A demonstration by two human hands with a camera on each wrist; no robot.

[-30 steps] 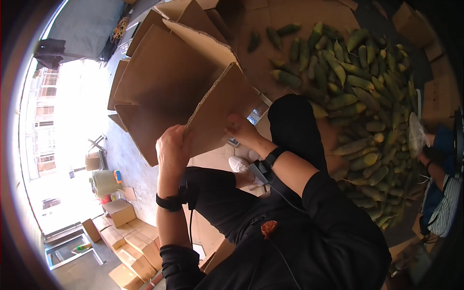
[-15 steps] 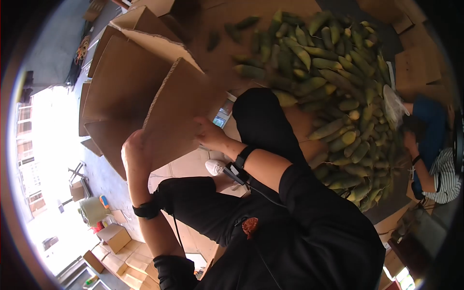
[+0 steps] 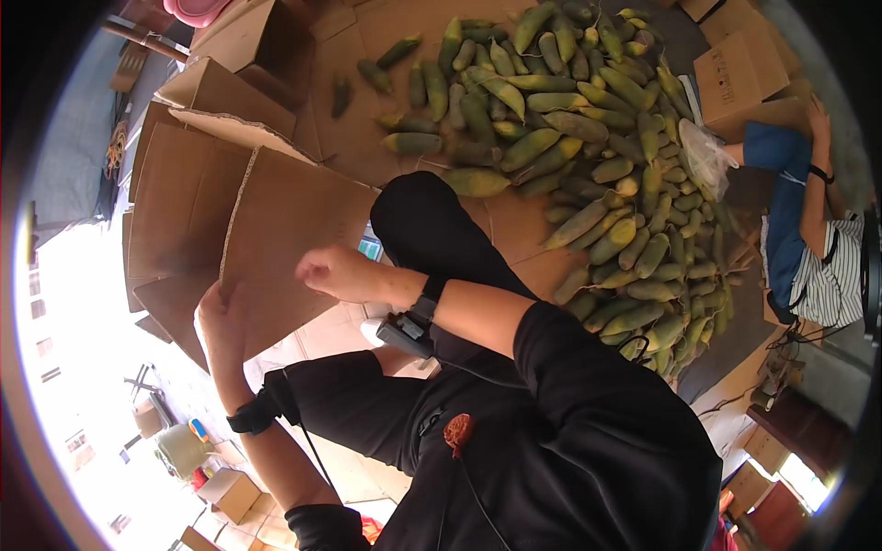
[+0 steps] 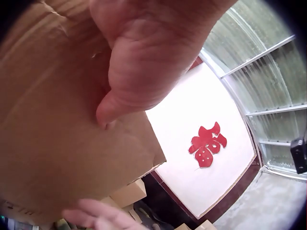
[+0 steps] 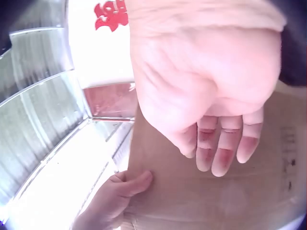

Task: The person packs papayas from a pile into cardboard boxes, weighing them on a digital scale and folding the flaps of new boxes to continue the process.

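A large open cardboard box (image 3: 294, 211) stands tilted at the left of the head view, flaps spread. My left hand (image 3: 220, 317) grips the lower edge of its near panel, thumb on the cardboard (image 4: 57, 129) in the left wrist view. Just off that same panel is my right hand (image 3: 344, 274), palm up with loosely bent fingers and nothing in them. The right wrist view shows this hand (image 5: 206, 81) in front of the panel (image 5: 240, 201), with my left hand (image 5: 112, 196) pinching the panel's edge.
Many green radish-like vegetables (image 3: 588, 129) lie heaped on flattened cardboard beyond my knee. A person in a striped shirt (image 3: 831, 275) sits at the right, beside a cardboard box (image 3: 735, 73) and a plastic bag (image 3: 706, 158). Small boxes (image 3: 230, 494) stand at lower left.
The head view has turned, so the box, my hands and the heap appear farther left. My right hand has turned palm up near the panel. The other person's arm now reaches toward a box.
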